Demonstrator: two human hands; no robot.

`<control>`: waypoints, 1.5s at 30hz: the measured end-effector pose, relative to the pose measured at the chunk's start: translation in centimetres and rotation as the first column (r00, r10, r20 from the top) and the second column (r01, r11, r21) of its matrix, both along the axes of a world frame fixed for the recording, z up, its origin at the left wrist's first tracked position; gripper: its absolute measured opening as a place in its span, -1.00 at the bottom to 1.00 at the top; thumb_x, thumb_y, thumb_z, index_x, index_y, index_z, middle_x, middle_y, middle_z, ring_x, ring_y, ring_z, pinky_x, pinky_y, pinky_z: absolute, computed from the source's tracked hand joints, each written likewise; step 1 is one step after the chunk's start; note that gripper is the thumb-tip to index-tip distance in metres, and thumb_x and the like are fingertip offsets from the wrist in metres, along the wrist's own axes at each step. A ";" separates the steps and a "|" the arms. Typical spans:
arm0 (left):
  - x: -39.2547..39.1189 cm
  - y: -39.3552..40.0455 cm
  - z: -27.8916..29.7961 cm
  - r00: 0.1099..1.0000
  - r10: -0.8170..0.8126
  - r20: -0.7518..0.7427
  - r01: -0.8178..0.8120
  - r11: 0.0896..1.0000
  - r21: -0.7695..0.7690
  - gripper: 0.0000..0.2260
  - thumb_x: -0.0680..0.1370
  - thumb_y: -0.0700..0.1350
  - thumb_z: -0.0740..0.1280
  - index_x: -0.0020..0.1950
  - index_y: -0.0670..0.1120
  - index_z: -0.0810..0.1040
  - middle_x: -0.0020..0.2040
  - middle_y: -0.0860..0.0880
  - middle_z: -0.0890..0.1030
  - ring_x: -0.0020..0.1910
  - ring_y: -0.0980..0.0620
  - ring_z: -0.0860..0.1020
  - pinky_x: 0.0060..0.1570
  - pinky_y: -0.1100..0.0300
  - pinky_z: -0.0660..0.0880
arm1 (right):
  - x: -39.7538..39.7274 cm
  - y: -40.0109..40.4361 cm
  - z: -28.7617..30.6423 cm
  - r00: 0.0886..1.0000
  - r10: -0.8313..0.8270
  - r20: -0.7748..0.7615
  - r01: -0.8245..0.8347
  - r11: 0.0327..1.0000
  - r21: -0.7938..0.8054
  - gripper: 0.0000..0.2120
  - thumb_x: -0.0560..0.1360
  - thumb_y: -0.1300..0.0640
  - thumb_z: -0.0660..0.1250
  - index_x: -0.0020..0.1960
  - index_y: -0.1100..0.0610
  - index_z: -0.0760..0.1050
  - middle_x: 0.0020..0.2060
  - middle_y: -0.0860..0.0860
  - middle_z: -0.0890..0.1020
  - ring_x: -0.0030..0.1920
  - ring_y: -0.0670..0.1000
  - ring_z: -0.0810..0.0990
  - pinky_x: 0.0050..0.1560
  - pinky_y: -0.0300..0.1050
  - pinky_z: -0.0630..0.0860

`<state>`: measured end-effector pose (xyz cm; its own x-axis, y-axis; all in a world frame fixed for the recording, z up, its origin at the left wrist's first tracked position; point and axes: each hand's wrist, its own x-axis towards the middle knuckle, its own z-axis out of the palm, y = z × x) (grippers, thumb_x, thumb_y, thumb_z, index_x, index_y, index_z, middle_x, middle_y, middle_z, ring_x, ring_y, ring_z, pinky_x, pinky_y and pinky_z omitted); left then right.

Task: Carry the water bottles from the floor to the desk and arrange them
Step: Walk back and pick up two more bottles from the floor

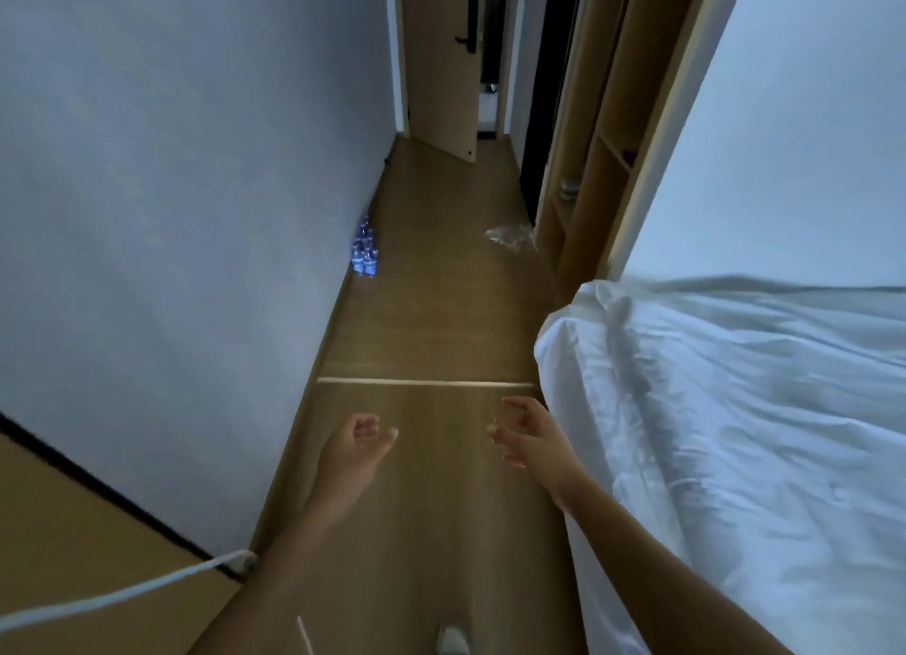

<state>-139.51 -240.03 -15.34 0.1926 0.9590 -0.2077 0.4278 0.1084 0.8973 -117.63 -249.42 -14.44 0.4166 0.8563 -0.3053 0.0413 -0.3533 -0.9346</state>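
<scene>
Several small water bottles [364, 253] with blue labels stand grouped on the wooden floor against the left wall, far ahead of me. My left hand [357, 446] is stretched out low in front, fingers loosely curled, holding nothing. My right hand [527, 436] is beside it, fingers relaxed and spread, also holding nothing. Both hands are well short of the bottles. A wooden desk surface [73, 546] shows at the lower left corner.
A bed with white bedding [735, 434] fills the right side. A crumpled clear plastic wrap [510, 237] lies on the floor near wooden shelving [588, 188]. A door [441, 56] stands open at the corridor's end. A white cable [122, 593] crosses the desk.
</scene>
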 end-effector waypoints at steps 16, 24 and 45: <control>15.3 47.9 -1.3 0.987 0.161 0.017 -0.161 0.987 -0.021 -0.76 0.48 -0.18 0.45 0.11 -0.10 0.50 0.02 -0.03 0.57 -0.21 0.17 0.53 -0.36 0.50 0.38 | 16.0 50.9 -0.9 0.996 0.051 -0.075 -0.057 0.995 -0.080 -0.50 0.48 0.31 0.43 0.38 0.22 0.37 0.12 0.27 0.54 -0.02 0.11 0.51 -0.06 0.01 0.45; 23.4 68.5 0.1 0.994 0.113 -0.009 -0.114 0.993 -0.014 -0.76 0.45 -0.06 0.48 0.05 0.04 0.51 -0.04 0.09 0.60 -0.20 0.25 0.56 -0.27 0.35 0.41 | 24.8 70.5 -0.3 0.996 0.013 -0.083 -0.022 0.995 -0.102 -0.50 0.48 0.30 0.43 0.36 0.17 0.36 0.06 0.11 0.52 -0.01 0.04 0.52 -0.17 -0.11 0.47; 45.3 116.6 -1.5 0.942 0.334 0.005 -0.330 0.933 -0.147 -0.76 0.45 -0.01 0.46 0.06 0.03 0.50 -0.04 0.08 0.59 -0.14 0.16 0.60 -0.23 0.26 0.44 | 47.6 125.6 -1.6 0.968 0.244 -0.053 -0.249 0.960 -0.129 -0.64 0.47 0.23 0.46 0.19 0.01 0.44 0.06 0.09 0.58 -0.09 0.03 0.56 -0.19 -0.11 0.47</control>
